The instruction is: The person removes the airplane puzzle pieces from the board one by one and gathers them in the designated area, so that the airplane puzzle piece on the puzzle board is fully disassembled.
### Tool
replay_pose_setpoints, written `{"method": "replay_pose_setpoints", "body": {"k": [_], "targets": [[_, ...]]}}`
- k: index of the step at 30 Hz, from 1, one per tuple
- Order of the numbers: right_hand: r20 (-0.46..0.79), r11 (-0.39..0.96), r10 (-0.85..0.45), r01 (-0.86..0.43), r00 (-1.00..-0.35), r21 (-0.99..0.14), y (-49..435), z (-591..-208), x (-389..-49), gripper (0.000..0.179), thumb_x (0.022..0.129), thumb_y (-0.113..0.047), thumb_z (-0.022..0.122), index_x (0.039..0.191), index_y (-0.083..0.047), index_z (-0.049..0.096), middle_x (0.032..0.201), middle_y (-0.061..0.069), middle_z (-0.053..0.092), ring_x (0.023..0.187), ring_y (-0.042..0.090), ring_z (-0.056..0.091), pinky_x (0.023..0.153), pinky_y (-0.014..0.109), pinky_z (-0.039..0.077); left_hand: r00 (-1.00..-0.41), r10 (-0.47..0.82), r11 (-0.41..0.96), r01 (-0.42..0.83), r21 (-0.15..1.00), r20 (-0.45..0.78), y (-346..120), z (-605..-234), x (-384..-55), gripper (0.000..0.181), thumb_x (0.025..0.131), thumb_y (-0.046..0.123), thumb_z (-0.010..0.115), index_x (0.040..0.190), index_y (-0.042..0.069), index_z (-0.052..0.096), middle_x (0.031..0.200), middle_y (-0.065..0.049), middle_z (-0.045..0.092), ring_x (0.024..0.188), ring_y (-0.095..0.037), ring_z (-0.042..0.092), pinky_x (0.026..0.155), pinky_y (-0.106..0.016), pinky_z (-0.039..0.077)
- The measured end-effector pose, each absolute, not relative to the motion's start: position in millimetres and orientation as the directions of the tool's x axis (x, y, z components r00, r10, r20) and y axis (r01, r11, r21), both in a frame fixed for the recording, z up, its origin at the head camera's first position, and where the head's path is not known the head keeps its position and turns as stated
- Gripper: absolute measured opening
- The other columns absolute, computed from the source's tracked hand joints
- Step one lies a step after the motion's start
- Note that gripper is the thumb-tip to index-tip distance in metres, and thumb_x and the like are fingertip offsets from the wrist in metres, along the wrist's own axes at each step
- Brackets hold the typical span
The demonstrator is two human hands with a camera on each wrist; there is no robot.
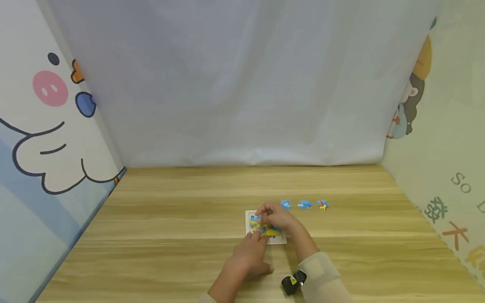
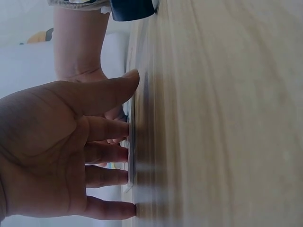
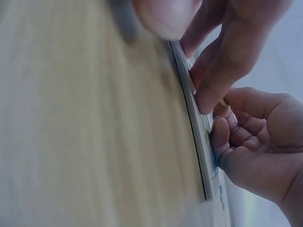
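A small jigsaw puzzle board [image 1: 279,241] with a pale frame lies flat on the table, showing a yellow and blue picture. My left hand [image 1: 251,253] rests on its near left edge with fingers extended, the thumb held apart; in the left wrist view the left hand's fingertips [image 2: 122,153] touch the board's edge. Over the board, my right hand [image 1: 279,216] has thumb and forefinger together, pinching a small puzzle piece [image 3: 224,101], mostly hidden by the fingers. Three loose puzzle pieces, one blue [image 1: 286,205], one blue-white [image 1: 305,205], one red-yellow-blue [image 1: 323,205], lie beyond the right hand.
The wooden table [image 1: 170,219] extends around the board. A pale curtain [image 1: 242,84] hangs behind it, with printed panels on both sides. A black wrist camera [image 1: 291,284] sits at the right sleeve, near the left thumb.
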State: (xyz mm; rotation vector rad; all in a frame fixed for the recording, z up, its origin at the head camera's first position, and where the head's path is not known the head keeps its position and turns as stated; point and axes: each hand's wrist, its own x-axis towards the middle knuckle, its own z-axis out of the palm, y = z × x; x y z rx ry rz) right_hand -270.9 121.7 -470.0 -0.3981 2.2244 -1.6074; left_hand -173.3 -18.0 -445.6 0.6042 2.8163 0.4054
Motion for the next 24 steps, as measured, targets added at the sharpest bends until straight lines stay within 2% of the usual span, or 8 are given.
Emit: {"method": "replay_pose_setpoints", "body": {"k": [9,16,20,24], "targets": [[-0.075,0.237,-0.425,-0.031,-0.902,-0.971,130,-468,-268,0.019,0.083,-0.002,0.063,0.099,0.008,0.059,0.078,0.005,0.057,0.068,0.016,0.054,0.063,0.03,0.049,-0.894,0.419,0.886,0.366,0.284,-0.157,-15,-442,-171,0.078,0.07,0.041,0.078,0.132,0.004,0.049,0.128,-0.014,0.045,0.123,-0.037,0.038,0.079,-0.052,0.049],[-0.1,0.281,-0.367,-0.007,-0.925,-0.96,139,-466,-270,0.023,0.085,-0.008,0.065,0.102,0.005,0.06,0.085,0.008,0.06,0.075,0.019,0.057,0.069,0.033,0.05,-0.897,0.419,0.892,0.376,0.252,-0.145,-14,-443,-171,0.08,0.068,0.041,0.08,0.132,0.005,0.049,0.121,-0.011,0.046,0.119,-0.034,0.041,0.075,-0.048,0.051],[-0.108,0.314,-0.313,0.005,-0.944,-0.949,148,-465,-270,0.022,0.084,-0.01,0.066,0.101,0.003,0.061,0.084,0.007,0.06,0.074,0.019,0.057,0.067,0.031,0.048,-0.896,0.414,0.891,0.363,0.271,-0.159,-15,-443,-171,0.082,0.066,0.04,0.082,0.132,0.005,0.049,0.124,-0.012,0.045,0.121,-0.034,0.04,0.075,-0.051,0.05],[-0.093,0.309,-0.319,-0.011,-0.943,-0.951,157,-467,-269,0.02,0.084,-0.008,0.066,0.099,0.005,0.061,0.083,0.006,0.06,0.074,0.017,0.055,0.065,0.029,0.047,-0.898,0.41,0.893,0.359,0.273,-0.158,-14,-444,-171,0.082,0.066,0.039,0.082,0.132,0.005,0.049,0.126,-0.013,0.045,0.121,-0.034,0.04,0.075,-0.052,0.05]]}}
